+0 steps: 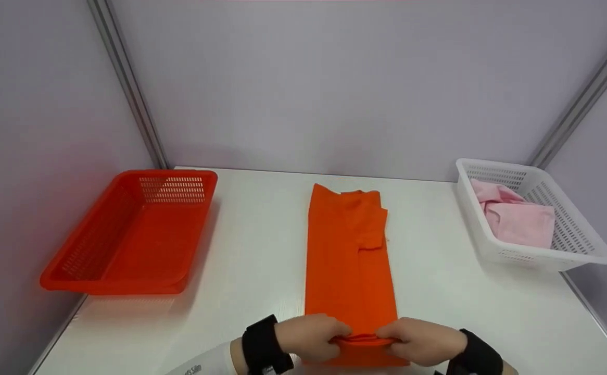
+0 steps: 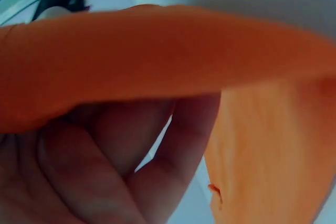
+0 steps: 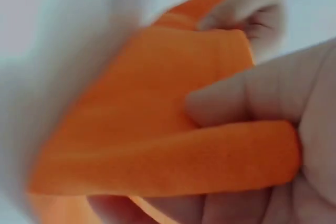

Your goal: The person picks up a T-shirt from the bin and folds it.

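An orange shirt [image 1: 342, 276] lies folded into a long strip, with a sleeve [image 1: 371, 234] turned in on its upper right. Both hands grip its near end. My left hand [image 1: 311, 336] pinches the left side of this end, and my right hand [image 1: 422, 341] pinches the right side. Between them the fabric is bunched into a raised fold. Seen from the right wrist, the thumb lies over the rolled orange edge [image 3: 210, 158] while the other fingers are under it. The left wrist view has fingers partly hidden behind an orange band of cloth [image 2: 157, 53].
At the left of the white table [image 1: 251, 250] stands a red basket [image 1: 189, 250] with nothing visible inside. A white basket [image 1: 538, 258] at the right contains folded pink cloth [image 1: 522, 224]. Pale panels [image 1: 308, 88] enclose the back and sides.
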Motion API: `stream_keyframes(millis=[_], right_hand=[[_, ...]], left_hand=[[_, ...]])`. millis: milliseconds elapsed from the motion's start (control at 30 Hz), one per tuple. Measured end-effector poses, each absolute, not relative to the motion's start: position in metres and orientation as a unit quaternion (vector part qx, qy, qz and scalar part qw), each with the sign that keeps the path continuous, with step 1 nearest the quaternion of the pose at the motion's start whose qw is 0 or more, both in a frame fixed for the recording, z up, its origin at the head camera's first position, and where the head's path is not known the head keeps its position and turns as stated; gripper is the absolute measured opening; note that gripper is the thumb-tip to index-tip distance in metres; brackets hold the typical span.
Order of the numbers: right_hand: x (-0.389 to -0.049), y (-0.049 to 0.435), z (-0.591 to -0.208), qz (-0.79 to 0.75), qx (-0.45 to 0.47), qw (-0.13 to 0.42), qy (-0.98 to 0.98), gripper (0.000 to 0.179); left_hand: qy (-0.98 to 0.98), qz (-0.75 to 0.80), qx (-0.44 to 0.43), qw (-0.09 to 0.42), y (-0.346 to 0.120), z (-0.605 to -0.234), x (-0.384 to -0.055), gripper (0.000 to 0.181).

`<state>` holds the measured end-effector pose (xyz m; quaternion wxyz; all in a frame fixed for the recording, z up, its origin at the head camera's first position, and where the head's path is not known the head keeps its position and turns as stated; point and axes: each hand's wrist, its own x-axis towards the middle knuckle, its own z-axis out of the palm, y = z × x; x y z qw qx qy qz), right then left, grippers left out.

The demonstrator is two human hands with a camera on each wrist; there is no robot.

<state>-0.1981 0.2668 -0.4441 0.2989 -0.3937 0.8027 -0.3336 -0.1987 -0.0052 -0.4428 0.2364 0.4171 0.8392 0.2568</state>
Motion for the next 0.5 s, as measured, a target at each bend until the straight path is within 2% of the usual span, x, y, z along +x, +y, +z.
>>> stream_keyframes(millis=[67,133,233,300,367,500], right_hand=[[-0.209,0.271,-0.438,-0.372,-0.385,0.324,0.78,0.011],[-0.224,0.276,-0.435,-0.401,-0.377,0.326,0.769,0.01],[-0.25,0.283,-0.434,-0.445,-0.336,0.316,0.768,0.012],[-0.269,0.287,-0.437,-0.483,-0.287,0.314,0.765,0.012],[-0.288,0.288,-0.442,-0.532,-0.231,0.317,0.751,0.015],[-0.325,0.285,-0.454,-0.624,-0.135,0.304,0.707,0.018]], left_hand=[[0.813,0.31,0.406,0.278,-0.012,-0.437,-0.213,0.013],[0.787,0.377,0.375,0.315,-0.019,-0.435,-0.232,0.013],[0.723,0.513,0.278,0.369,-0.026,-0.44,-0.263,0.027],[0.662,0.608,0.21,0.385,-0.029,-0.446,-0.283,0.035],[0.589,0.687,0.157,0.395,-0.029,-0.453,-0.3,0.029],[0.516,0.756,0.112,0.387,-0.024,-0.465,-0.329,0.035]])
